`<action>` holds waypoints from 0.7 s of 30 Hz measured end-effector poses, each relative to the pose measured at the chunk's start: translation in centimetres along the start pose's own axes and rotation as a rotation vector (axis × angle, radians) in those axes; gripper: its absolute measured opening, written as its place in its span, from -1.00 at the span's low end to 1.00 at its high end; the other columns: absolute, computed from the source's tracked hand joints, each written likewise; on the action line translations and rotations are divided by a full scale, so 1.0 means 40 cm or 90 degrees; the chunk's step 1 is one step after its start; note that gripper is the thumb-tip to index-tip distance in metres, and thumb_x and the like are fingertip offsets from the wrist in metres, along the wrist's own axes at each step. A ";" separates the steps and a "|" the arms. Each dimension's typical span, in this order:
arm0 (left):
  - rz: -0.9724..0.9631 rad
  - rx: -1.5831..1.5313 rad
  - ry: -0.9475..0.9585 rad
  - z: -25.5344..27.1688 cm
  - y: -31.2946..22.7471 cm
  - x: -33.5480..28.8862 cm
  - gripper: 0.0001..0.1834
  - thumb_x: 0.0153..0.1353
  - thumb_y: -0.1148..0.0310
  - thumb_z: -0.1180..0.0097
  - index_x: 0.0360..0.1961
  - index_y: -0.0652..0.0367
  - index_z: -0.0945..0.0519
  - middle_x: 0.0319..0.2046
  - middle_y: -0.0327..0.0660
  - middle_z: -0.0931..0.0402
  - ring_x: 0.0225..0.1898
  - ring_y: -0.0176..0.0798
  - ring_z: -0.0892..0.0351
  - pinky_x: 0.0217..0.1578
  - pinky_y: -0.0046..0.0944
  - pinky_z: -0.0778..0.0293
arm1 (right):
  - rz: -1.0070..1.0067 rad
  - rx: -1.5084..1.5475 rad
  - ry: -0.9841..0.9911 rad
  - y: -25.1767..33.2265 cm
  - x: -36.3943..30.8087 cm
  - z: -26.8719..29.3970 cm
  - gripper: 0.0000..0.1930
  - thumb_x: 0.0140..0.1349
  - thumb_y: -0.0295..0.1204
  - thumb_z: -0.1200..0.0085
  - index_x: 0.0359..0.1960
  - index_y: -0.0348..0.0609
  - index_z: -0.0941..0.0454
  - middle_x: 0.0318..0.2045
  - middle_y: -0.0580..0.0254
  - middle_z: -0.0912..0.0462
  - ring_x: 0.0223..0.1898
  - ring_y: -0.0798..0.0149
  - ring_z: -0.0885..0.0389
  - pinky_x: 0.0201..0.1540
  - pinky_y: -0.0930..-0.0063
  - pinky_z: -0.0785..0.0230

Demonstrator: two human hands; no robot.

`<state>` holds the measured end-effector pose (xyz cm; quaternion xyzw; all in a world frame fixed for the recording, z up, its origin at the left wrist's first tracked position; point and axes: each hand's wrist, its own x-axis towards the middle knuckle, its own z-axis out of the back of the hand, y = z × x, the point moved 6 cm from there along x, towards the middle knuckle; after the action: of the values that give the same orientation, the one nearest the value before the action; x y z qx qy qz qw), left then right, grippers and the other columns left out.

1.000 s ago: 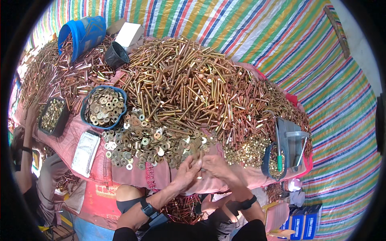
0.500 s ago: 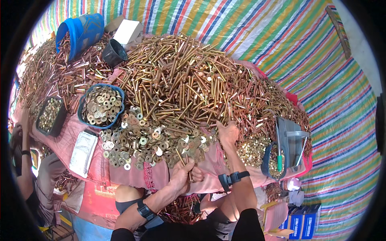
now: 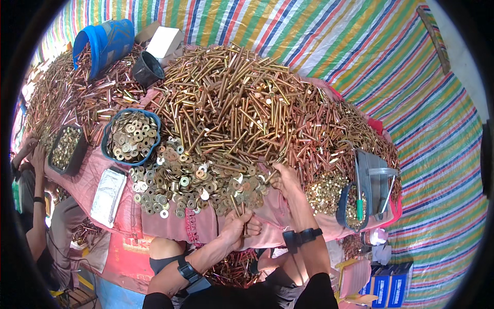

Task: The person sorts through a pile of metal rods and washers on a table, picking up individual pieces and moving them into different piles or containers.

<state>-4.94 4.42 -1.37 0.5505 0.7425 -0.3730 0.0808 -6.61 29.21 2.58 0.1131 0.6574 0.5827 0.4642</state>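
Observation:
My left hand [image 3: 236, 226] is closed around a couple of long brass-coloured bolts [image 3: 236, 206], their shanks standing up out of the fist at the near edge of the pink cloth [image 3: 177, 226]. Further right, my right hand [image 3: 286, 180] pinches what looks like a bolt [image 3: 271, 176] at its fingertips, by the lower edge of a large heap of bolts [image 3: 231, 103]. Left of that hand lies a spread of flat washers [image 3: 180, 183]. To its right is a pile of small brass-coloured nuts [image 3: 325, 194].
A blue basin of washers [image 3: 105, 144] and a silver packet [image 3: 108, 198] stand on the left. Beyond are a dark tray of nuts [image 3: 77, 164], a tipped blue bucket [image 3: 113, 41] and a co-worker's hands [image 3: 33, 153]. A grey cut-open container [image 3: 373, 172] sits at the right.
My right hand has drawn back from the bolt heap, toward me and slightly left, and a bolt now shows at its fingertips. The left hand stays nearly still, holding its bolts.

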 end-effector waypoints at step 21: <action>0.006 0.021 0.030 0.004 0.019 0.004 -0.88 0.54 0.34 -0.09 -0.06 0.15 -0.52 -0.34 -0.08 -0.72 -0.43 -0.23 -0.74 -0.40 -0.26 -0.73 | -0.113 0.117 0.182 -0.091 -0.122 0.104 -0.56 0.60 -0.05 0.16 -0.02 -0.21 -0.56 -0.49 0.25 -0.61 -0.59 0.35 -0.53 -0.70 0.61 -0.11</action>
<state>-4.37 4.55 -1.93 0.5641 0.7350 -0.3720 0.0561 0.57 27.54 2.19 0.0124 0.7745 0.4872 0.4032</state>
